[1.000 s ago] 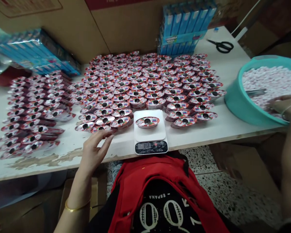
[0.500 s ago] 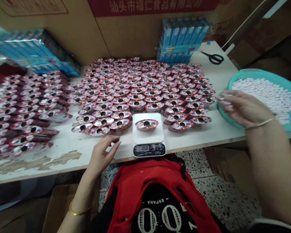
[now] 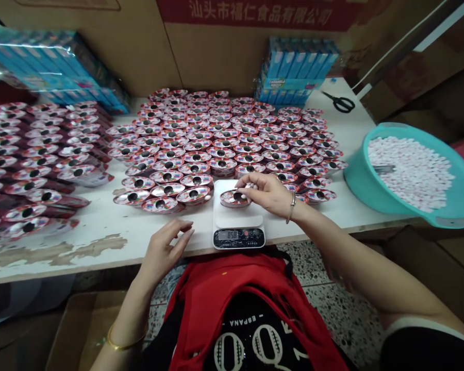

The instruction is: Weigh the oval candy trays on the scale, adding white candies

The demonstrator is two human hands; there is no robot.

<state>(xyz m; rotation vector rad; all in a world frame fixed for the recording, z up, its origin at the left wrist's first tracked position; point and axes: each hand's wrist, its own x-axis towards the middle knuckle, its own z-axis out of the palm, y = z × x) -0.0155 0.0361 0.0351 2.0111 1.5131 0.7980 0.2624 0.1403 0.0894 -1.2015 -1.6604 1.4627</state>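
On a white digital scale (image 3: 238,220) stands a red-and-white pouch (image 3: 229,200) with a dark round opening in its top. My right hand (image 3: 268,193) is right over it, fingers pinched round several small white candies (image 3: 251,186) at the opening. The display appears to read 85.8. My left hand (image 3: 166,245) rests at the table's front edge, left of the scale, fingers loosely bent and apart with nothing in them. Behind the scale, rows of similar pouches (image 3: 223,153) stand close together. A stray white candy (image 3: 208,197) lies on a pouch left of the scale.
A turquoise basin (image 3: 365,178) of white candies, with a metal scoop handle in it, sits at the right. Black scissors (image 3: 342,104) lie at the back right. More pouches (image 3: 42,175) stand at the left. Blue box packs (image 3: 297,72) and a cardboard carton (image 3: 212,54) are behind.
My right hand has moved left from the basin's edge to the pouch on the scale, with candies in its fingers. My left hand has barely moved. The view has shifted slightly.
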